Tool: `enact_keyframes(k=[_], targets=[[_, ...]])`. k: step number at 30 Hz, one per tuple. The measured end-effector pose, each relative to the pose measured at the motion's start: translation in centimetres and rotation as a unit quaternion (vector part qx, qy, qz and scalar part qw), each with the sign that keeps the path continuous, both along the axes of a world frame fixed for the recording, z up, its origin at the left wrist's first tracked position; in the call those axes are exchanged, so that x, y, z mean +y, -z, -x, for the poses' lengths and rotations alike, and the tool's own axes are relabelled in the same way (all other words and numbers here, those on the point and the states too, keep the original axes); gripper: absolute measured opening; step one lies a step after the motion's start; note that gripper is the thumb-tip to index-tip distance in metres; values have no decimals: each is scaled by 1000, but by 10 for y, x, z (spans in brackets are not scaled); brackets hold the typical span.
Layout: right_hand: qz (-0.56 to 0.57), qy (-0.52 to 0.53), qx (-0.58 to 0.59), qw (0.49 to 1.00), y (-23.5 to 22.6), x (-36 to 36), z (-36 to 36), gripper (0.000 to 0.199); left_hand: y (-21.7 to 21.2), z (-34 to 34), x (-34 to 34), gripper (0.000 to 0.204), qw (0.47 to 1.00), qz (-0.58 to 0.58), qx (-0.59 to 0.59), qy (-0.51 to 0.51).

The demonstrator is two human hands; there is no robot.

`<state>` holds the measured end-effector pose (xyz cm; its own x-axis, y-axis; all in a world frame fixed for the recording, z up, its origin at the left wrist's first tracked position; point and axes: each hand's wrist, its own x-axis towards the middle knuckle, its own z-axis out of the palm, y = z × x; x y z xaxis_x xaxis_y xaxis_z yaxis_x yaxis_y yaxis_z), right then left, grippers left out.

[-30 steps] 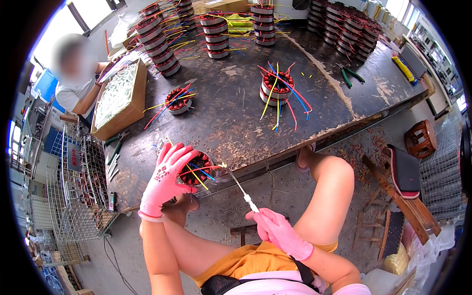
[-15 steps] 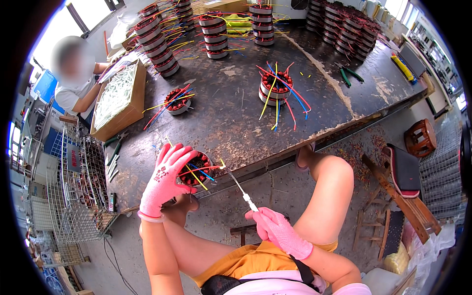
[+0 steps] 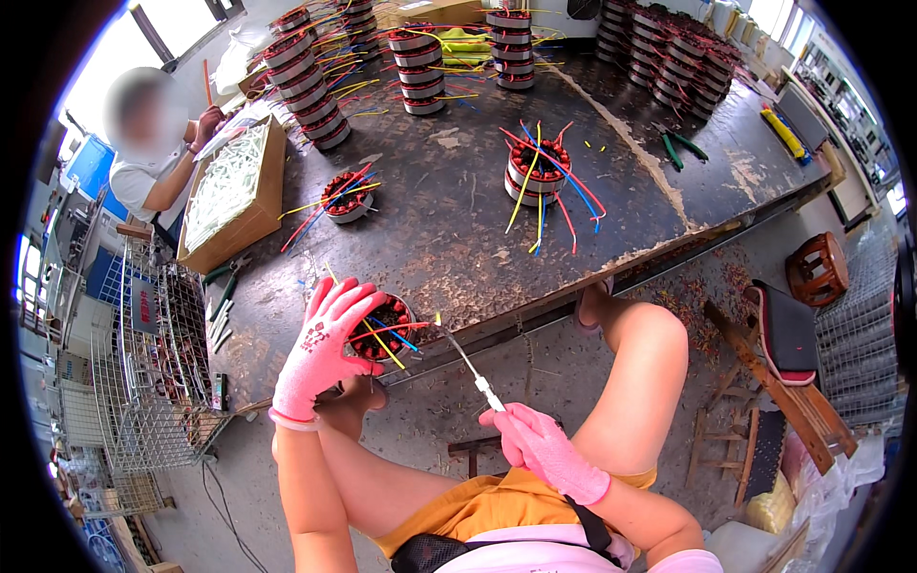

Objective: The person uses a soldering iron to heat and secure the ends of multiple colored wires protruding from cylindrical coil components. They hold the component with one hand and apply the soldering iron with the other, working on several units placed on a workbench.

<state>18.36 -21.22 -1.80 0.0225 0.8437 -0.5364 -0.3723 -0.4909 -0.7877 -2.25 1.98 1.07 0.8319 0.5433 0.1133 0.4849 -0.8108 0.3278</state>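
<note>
At the near edge of the table is a wound motor stator (image 3: pixel 390 329) with red, blue and yellow lead wires. My left hand (image 3: pixel 330 334), in a pink glove, grips its left side, thumb low and fingers over the top, hiding part of it. My right hand (image 3: pixel 549 449), also gloved in pink, pinches a slim white tube (image 3: pixel 489 393) below and right of the stator. A thin grey strand (image 3: pixel 458 351) runs from this tube up to a small yellow tip (image 3: pixel 438 318) beside the red lead's end. Whether strand and lead touch, I cannot tell.
Further in on the table (image 3: pixel 430 229) stand a single stator (image 3: pixel 347 199) and a stack of two (image 3: pixel 537 172). Taller stacks (image 3: pixel 415 72) line the back. A carton of white tubes (image 3: pixel 229 186), green-handled pliers (image 3: pixel 683 145) and a seated co-worker (image 3: pixel 153 172) are around.
The yellow tip and strand have shifted slightly right, away from the stator, with my right hand. My left hand stays in place. The co-worker's hand has risen.
</note>
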Motion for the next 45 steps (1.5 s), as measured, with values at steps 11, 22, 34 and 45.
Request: enact_keyframes(k=[11, 22, 34, 45], targets=[[-9, -3, -18, 1000, -2, -1, -2, 32, 0, 0, 2, 88, 1000, -3, 7, 7], [-4, -4, -2, 1000, 1, -1, -1, 34, -2, -1, 1, 88, 1000, 0, 10, 6], [1, -8, -18, 1000, 1, -1, 0, 33, -2, -2, 0, 88, 1000, 3, 9, 4], [7, 0, 10, 1000, -1, 0, 1, 32, -2, -2, 0, 88, 1000, 4, 10, 0]])
